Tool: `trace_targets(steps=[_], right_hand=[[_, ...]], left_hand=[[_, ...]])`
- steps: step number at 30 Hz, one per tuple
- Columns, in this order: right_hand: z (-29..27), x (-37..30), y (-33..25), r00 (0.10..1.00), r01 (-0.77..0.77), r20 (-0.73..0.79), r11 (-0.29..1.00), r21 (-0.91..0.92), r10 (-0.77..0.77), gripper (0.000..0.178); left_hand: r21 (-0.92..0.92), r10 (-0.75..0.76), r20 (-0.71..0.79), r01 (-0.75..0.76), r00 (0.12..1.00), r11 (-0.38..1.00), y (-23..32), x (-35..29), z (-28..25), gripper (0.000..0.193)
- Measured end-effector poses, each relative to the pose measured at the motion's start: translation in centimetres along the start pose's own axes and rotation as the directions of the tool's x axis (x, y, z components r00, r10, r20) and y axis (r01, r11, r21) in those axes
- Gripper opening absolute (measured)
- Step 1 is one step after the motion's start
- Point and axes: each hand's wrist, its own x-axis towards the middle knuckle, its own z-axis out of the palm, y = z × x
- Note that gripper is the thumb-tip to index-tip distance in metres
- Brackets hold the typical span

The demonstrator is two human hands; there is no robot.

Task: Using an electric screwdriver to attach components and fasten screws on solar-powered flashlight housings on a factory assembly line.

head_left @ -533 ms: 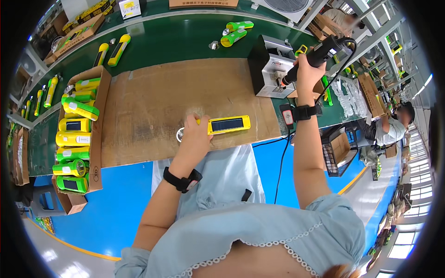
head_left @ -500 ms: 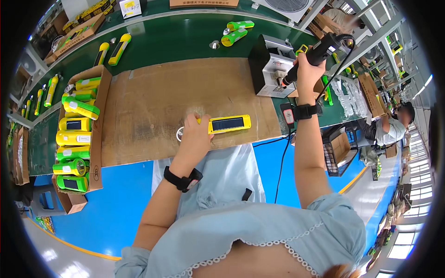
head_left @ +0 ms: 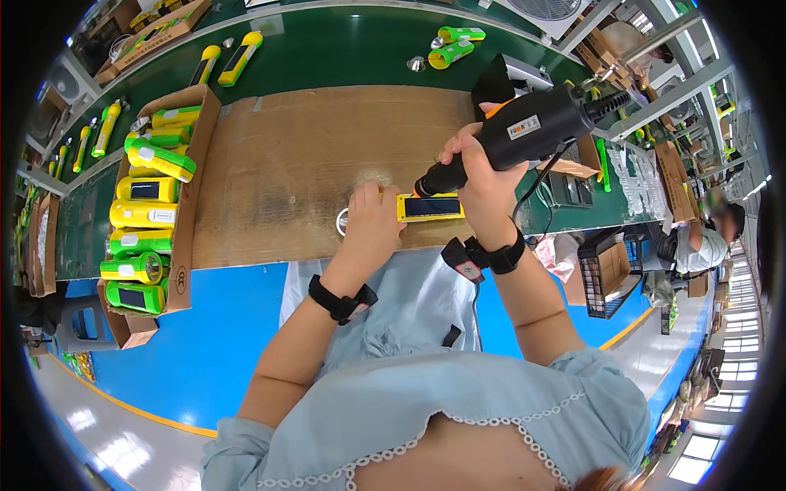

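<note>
My left hand [head_left: 372,219] is closed around one end of a yellow flashlight [head_left: 431,207], which lies on the brown cardboard sheet [head_left: 311,131] with its dark solar panel facing up. A round, shiny rim shows beyond my fingers at the flashlight's left end; the rest of that end is hidden. My right hand [head_left: 483,184] grips a black electric screwdriver [head_left: 524,135], tilted with its nose down at the flashlight's upper edge near my left fingers. Whether the tip touches the flashlight I cannot make out.
A cardboard box [head_left: 196,188] of green and yellow flashlights stands at the left. Behind the screwdriver sits a partly hidden black-and-silver machine [head_left: 524,72]. Flashlight parts [head_left: 453,53] lie at the back of the green bench. A black crate [head_left: 606,278] and another person [head_left: 704,241] are at right.
My right hand has brought the screwdriver from beside the machine leftward and down to the flashlight. My left hand still holds the flashlight. The whole view has shifted slightly.
</note>
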Motion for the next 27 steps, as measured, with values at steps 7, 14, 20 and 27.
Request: trace_targets(steps=[7, 14, 20, 27], right_hand=[[0.9, 0.0, 1.3, 0.999, -0.01, 0.047, 1.0, 0.022, 0.009, 0.04], [1.5, 0.0, 1.8, 0.997, -0.05, 0.056, 0.999, -0.02, 0.051, 0.038], [1.6, -0.5, 1.5, 0.996, 0.054, -0.076, 0.995, 0.085, -0.048, 0.04], [1.0, -1.2, 2.5, 0.98, 0.048, -0.198, 0.996, 0.069, -0.034, 0.041]], left_hand=[[-0.03, -0.007, 0.01, 0.007, 1.0, 1.0, -0.2, -0.1, 0.2, 0.054], [-0.044, -0.028, 0.004, 0.028, 1.0, 0.999, -0.2, -0.2, 0.3, 0.054], [-0.034, -0.032, -0.01, 0.031, 0.999, 0.999, -0.8, 0.3, 0.2, 0.051], [-0.069, -0.129, -0.074, 0.124, 0.989, 0.99, -0.6, 0.4, 0.6, 0.05]])
